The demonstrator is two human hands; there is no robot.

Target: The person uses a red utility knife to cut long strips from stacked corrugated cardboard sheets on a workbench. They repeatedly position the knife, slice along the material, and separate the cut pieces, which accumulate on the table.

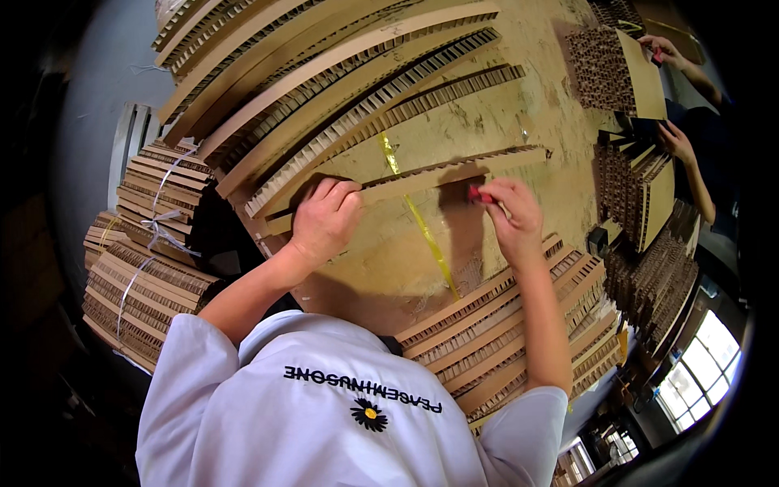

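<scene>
Red tool [478, 195] in its pinch, the right hand [514, 216] is hovering bodyward of the cardboard strip [430, 178]; the left hand [327, 217], nearer, is bunching its fingers on the strip, which is running left-to-right across the table [495, 122].

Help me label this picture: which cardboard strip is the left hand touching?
The cardboard strip between the upper strips and the lower-right stack; only it has yellow tape showing on both sides.
</scene>
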